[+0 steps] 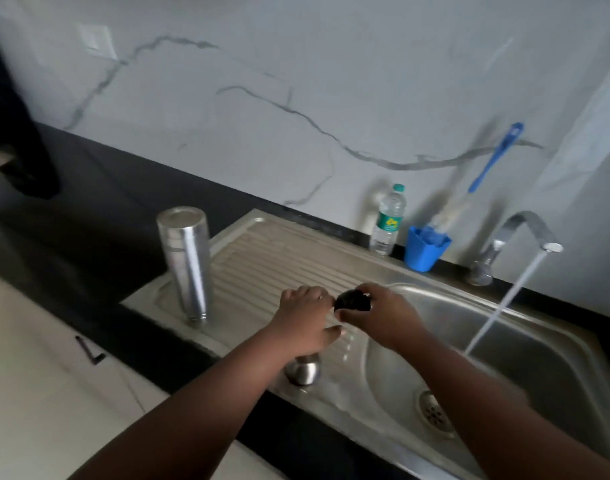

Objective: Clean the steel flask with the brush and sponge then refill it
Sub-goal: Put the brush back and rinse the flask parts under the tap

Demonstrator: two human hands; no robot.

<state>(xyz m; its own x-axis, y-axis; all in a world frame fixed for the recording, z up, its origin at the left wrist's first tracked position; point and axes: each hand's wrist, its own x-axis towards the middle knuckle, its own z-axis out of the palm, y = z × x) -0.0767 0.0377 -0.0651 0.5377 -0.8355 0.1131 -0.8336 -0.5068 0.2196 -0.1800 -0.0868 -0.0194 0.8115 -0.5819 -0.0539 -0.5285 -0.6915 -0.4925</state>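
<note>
Standing upside down on the ribbed draining board (296, 258) at its left end: the steel flask (185, 261), mouth down, base up, not touched by either hand. Right hand (376, 315) closed around a small dark object (352, 301), blurred; cannot tell whether it is the sponge or a flask part. Left hand (308, 318) just beside it, fingers curled and loosely together, fingertips at the dark object's left edge; whether it grips anything cannot be told. Both hands over the board's right part, next to the basin.

Below the left wrist, a rounded steel cap (303, 370) sits on the sink's front edge.

Tap (518, 233) at rear right is running; the stream (504, 299) falls slantwise into the basin (538, 341), well apart from both hands. Drain (435, 414) visible in the basin floor.

Along the back edge: a clear plastic water bottle (388, 220), upright, green cap; beside it a blue cup (424, 249) with the bottle brush (493, 157) standing in it, blue handle leaning against the marble wall.

Dark desk (99, 209) surrounds the sink
</note>
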